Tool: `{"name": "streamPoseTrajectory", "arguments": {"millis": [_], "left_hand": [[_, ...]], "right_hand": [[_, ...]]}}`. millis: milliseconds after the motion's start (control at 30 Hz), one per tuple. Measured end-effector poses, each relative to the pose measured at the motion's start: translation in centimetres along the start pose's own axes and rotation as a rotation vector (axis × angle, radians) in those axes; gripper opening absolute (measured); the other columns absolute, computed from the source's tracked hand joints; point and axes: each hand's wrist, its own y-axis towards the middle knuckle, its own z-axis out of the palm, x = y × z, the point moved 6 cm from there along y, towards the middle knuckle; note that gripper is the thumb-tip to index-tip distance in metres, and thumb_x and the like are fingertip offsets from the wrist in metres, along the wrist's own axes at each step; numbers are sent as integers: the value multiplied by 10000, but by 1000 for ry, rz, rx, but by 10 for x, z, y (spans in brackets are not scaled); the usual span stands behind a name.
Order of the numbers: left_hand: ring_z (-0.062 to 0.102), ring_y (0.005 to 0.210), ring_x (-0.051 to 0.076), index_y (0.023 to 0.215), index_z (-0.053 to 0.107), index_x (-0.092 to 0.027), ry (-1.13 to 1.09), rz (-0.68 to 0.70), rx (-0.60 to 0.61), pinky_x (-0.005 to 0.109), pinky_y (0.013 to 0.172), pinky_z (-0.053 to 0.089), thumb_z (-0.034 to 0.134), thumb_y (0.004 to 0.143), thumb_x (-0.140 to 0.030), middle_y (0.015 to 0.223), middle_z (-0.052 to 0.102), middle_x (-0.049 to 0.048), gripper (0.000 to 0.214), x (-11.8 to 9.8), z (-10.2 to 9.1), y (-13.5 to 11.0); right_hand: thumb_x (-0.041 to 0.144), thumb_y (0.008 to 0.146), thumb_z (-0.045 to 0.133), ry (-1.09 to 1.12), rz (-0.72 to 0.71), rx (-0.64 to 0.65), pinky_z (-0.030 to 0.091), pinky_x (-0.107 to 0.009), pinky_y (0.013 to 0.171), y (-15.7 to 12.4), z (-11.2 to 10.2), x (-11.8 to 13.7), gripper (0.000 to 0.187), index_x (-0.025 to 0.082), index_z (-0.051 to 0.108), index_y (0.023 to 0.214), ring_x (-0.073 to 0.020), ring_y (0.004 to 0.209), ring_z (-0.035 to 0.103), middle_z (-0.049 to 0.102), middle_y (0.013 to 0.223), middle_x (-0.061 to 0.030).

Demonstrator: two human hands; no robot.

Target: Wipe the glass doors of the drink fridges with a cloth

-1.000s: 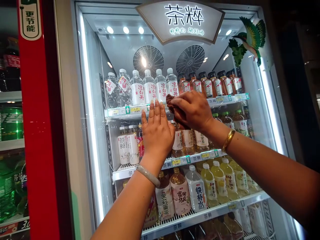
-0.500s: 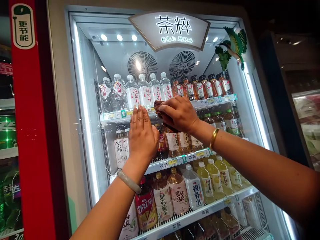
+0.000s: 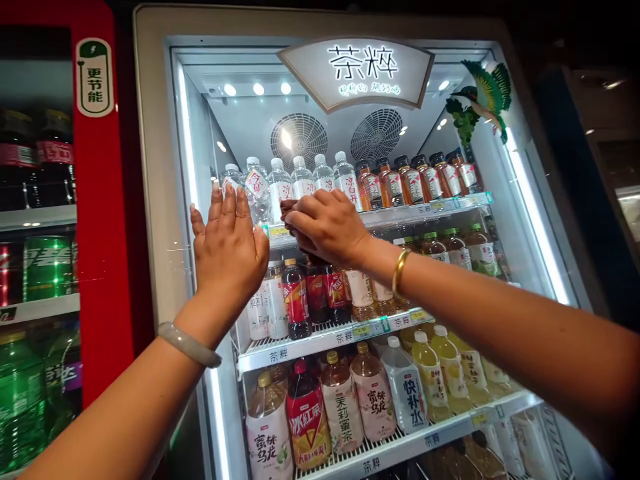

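Cooler glass door (image 3: 240,120): both hands bear on it. Left hand (image 3: 227,250): open, flat, fingers up, holding nothing. Right hand (image 3: 327,227), just to its right: closed over brown cloth (image 3: 289,208), which is bunched under the fingertips against the glass.
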Motion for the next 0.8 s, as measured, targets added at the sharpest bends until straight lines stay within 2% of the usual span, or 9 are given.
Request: {"name": "streamPoseTrajectory", "arguments": {"millis": [67,167,267,333,433,500,567,700,800], "left_hand": [[55,1647,254,1652,236,-60,8,-14,7,473,1337,-90,315,985,-343,1750,164,142,729,15,-1,2],[63,1647,250,1657,237,-83,11,-16,13,484,1336,-83,316,983,-336,1751,164,128,724,30,5,1],[95,1644,253,1651,248,-67,2,-17,0,480,1343,-48,307,985,-326,1747,180,137,717,36,11,-2],[112,1642,256,1650,249,-63,-9,-25,-15,479,1348,-18,311,983,-314,1745,188,136,715,36,12,-4],[139,1638,265,1644,274,-70,-20,-35,-26,494,1350,26,297,994,-301,1739,210,133,689,36,11,-6],[153,1635,280,1640,283,-64,-17,-27,-25,509,1348,45,301,997,-302,1738,209,137,685,36,11,-7],[154,1634,294,1641,272,-53,-13,-16,-26,524,1346,53,327,987,-300,1739,199,144,701,35,12,-7],[161,1632,298,1647,263,-67,-29,-18,-39,528,1344,58,366,963,-290,1739,206,135,726,37,13,-6],[171,1631,288,1643,288,-93,-56,-15,-56,524,1345,67,364,956,-261,1735,230,121,712,37,12,-6]], "right_hand": [[336,1064,379,23,7,-16,349,-419,840,9,4,-13,299,264,653,1160,-250,1018,539,668,1105,-72],[319,1039,412,40,198,-72,372,-429,862,44,14,-28,281,221,668,1100,-257,1032,546,644,1096,-89],[311,1025,419,47,299,-89,388,-447,895,78,24,-9,284,192,669,1089,-273,1076,554,623,1113,-98],[306,1040,375,53,266,-84,391,-450,916,82,25,15,316,188,660,1107,-278,1108,550,618,1118,-94],[328,1064,346,62,103,-47,384,-441,931,60,20,45,327,210,639,1150,-262,1103,543,625,1130,-84],[364,1069,365,64,-35,-11,378,-433,918,44,18,49,308,247,627,1181,-246,1074,541,635,1138,-70],[372,1073,360,55,-62,-11,377,-426,898,41,18,37,311,262,632,1176,-239,1051,544,641,1118,-64],[341,1028,463,2,231,-83,380,-429,862,80,27,8,243,233,664,1112,-262,1034,558,653,1129,-99],[389,1019,489,-5,300,-110,379,-432,861,101,31,27,253,230,667,1101,-271,1025,560,665,1143,-108]]}}
